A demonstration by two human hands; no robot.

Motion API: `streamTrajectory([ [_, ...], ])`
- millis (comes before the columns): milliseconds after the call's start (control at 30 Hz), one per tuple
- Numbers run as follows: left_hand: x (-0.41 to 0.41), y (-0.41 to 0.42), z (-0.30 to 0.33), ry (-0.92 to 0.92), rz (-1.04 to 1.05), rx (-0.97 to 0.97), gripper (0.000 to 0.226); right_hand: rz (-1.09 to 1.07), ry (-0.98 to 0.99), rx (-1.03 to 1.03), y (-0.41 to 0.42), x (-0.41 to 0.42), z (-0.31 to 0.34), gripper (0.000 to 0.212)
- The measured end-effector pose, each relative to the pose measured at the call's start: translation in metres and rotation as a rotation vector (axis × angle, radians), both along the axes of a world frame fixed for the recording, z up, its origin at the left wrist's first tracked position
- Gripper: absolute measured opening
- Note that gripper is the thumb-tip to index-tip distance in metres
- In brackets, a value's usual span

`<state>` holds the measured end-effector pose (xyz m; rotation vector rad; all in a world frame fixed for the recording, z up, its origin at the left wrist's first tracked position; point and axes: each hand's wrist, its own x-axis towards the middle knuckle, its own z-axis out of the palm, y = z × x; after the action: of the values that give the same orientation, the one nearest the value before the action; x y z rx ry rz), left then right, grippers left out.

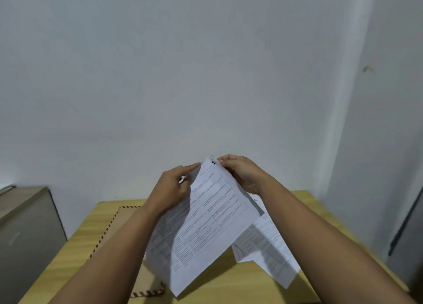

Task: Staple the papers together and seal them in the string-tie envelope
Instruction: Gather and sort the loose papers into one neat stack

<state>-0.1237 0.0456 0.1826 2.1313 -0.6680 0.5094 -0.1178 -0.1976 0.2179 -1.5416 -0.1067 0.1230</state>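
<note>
From my head camera I see both my hands held up over the yellow wooden tabletop [304, 214]. My left hand [170, 189] pinches the top of the papers [206, 216] from the left side. My right hand [242, 173] pinches the same top corner from the right, by the blue number 1. So each grip is pinching the papers. The sheets hang down from my fingers and fan out. Some lower sheets [267, 246] spread toward the right edge of the tabletop. The brown envelope [109, 230] with the striped border lies flat on the left part of the tabletop, partly under my left arm and the papers. A grey cabinet [25, 230] stands left of the tabletop.
</note>
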Motion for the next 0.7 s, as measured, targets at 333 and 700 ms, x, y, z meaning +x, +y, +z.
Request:
streamTrajectory([
  [333, 0.009, -0.018, -0.032, 0.07, 0.003, -0.007, 0.051, -0.081, -0.094, -0.128, -0.017, -0.008, -0.042, 0.026],
  [700, 0.023, -0.041, -0.089, 0.387, 0.033, 0.076, 0.039, -0.188, 0.067, -0.026, -0.032, -0.006, -0.119, 0.021],
])
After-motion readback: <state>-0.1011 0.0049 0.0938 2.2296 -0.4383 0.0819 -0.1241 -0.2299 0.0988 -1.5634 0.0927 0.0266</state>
